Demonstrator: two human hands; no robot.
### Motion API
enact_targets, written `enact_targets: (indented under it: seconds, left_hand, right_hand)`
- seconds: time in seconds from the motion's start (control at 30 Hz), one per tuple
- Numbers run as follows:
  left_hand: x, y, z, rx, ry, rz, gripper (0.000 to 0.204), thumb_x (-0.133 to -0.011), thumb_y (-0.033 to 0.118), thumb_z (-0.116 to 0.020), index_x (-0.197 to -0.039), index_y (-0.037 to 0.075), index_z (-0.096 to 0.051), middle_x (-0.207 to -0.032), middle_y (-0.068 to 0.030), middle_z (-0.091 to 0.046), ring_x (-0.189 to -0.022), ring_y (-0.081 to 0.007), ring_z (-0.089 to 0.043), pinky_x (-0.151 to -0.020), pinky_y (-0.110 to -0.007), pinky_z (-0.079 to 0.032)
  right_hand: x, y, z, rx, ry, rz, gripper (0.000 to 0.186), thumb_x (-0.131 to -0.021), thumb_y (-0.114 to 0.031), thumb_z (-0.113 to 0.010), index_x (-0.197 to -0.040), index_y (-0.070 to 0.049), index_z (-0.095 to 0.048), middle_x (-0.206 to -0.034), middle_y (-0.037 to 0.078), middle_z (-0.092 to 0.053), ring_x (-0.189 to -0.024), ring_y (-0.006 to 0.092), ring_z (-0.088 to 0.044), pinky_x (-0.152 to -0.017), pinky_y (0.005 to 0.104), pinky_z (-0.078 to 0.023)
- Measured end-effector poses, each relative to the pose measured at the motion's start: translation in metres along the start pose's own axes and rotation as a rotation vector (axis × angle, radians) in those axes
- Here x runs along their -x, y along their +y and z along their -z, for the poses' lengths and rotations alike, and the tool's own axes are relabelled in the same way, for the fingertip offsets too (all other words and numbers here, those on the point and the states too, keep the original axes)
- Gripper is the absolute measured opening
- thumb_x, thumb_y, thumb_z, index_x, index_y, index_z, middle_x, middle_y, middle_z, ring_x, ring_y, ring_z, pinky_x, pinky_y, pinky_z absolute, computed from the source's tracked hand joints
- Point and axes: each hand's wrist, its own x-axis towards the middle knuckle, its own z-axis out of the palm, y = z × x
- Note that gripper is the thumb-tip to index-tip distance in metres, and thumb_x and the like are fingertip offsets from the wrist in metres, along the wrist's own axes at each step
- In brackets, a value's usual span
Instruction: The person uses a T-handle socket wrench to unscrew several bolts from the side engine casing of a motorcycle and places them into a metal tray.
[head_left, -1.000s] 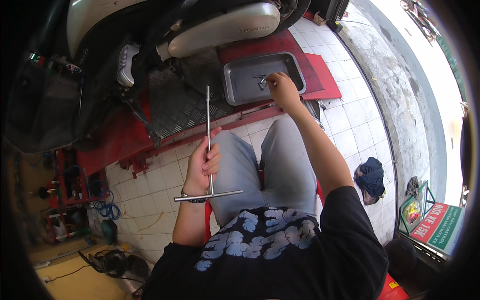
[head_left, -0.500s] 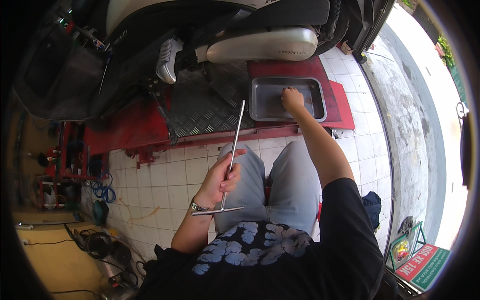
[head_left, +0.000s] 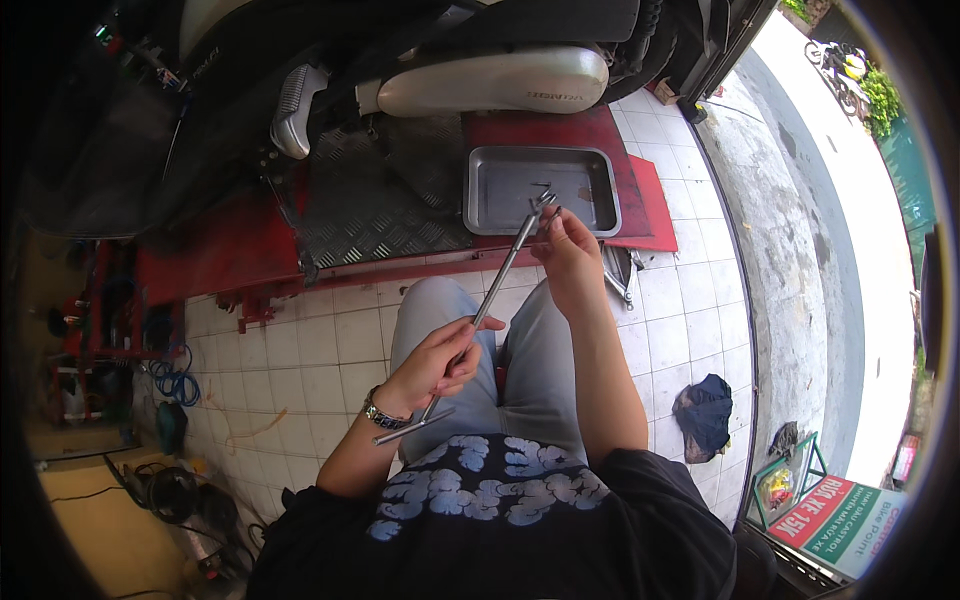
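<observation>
My left hand (head_left: 438,362) is wrapped round a long silver T-handle wrench (head_left: 507,270). Its crossbar lies low by my wrist, and the shaft slants up and to the right. At the far tip, my right hand (head_left: 572,262) pinches a small dark metal piece (head_left: 556,211) between thumb and fingers. That piece is close against the wrench's end; its exact kind is too small to tell. Behind the tip sits a shallow metal tray (head_left: 490,190), with a few small bits inside that I cannot make out.
A scooter with a silver cover (head_left: 490,85) and a footrest (head_left: 297,112) stands on a red lift platform (head_left: 640,200) with a tread plate (head_left: 370,225). A dark cloth or bag (head_left: 704,417) lies on the tiles to the right. A blue hose (head_left: 176,378) is coiled at left.
My right hand has come out of the tray toward me, with a small metal piece in its fingers. The wrench has tilted right, its tip now meeting that hand. The view has shifted slightly.
</observation>
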Motion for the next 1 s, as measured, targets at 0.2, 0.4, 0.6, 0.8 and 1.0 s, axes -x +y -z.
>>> enact_targets:
  seconds: [0.2,0.4,0.6,0.8,1.0]
  left_hand:
    - [0.005,-0.006,-0.007,-0.047,-0.031,0.024,0.040,-0.110,0.028,-0.027,-0.138,0.006,-0.044,-0.063,0.0040,-0.035,-0.043,-0.0017,-0.026,-0.038,-0.016,-0.024]
    - [0.014,-0.008,-0.003,-0.084,-0.037,0.012,0.041,-0.109,0.027,-0.029,-0.140,0.004,-0.043,-0.063,0.0043,-0.035,-0.043,-0.0016,-0.028,-0.039,-0.016,-0.025]
    - [0.018,-0.015,0.006,-0.087,-0.065,0.005,0.043,-0.109,0.026,-0.028,-0.143,0.002,-0.039,-0.063,0.0028,-0.034,-0.042,-0.0020,-0.027,-0.038,-0.017,-0.024]
    - [0.021,-0.017,0.007,-0.063,-0.095,0.000,0.042,-0.109,0.025,-0.030,-0.143,0.002,-0.038,-0.062,0.0030,-0.034,-0.041,-0.0018,-0.027,-0.037,-0.017,-0.024]
    - [0.026,-0.024,0.002,-0.042,-0.106,0.002,0.042,-0.109,0.026,-0.030,-0.142,0.002,-0.039,-0.061,0.0041,-0.033,-0.041,-0.0014,-0.026,-0.037,-0.017,-0.023]
  right_hand:
    - [0.016,-0.015,-0.008,0.051,0.026,0.088,0.019,-0.102,-0.022,-0.054,-0.108,-0.005,-0.061,-0.106,0.003,-0.063,-0.083,0.0106,-0.059,-0.076,0.0283,-0.048]
    - [0.011,-0.004,-0.003,0.087,-0.002,0.048,0.020,-0.100,-0.023,-0.058,-0.107,-0.004,-0.062,-0.100,0.004,-0.065,-0.080,0.0106,-0.059,-0.073,0.0272,-0.048]
    - [0.014,-0.009,-0.003,0.136,-0.032,-0.001,0.023,-0.097,-0.023,-0.063,-0.106,-0.002,-0.066,-0.095,0.004,-0.068,-0.080,0.0096,-0.059,-0.071,0.0242,-0.047]
    - [0.019,-0.012,-0.003,0.101,-0.046,-0.072,0.023,-0.096,-0.025,-0.064,-0.100,-0.002,-0.067,-0.094,0.004,-0.067,-0.078,0.0093,-0.058,-0.072,0.0247,-0.047]
    - [0.021,-0.025,0.007,0.258,-0.185,-0.002,0.022,-0.096,-0.025,-0.064,-0.097,-0.003,-0.066,-0.092,0.002,-0.066,-0.076,0.0083,-0.056,-0.072,0.0240,-0.047]
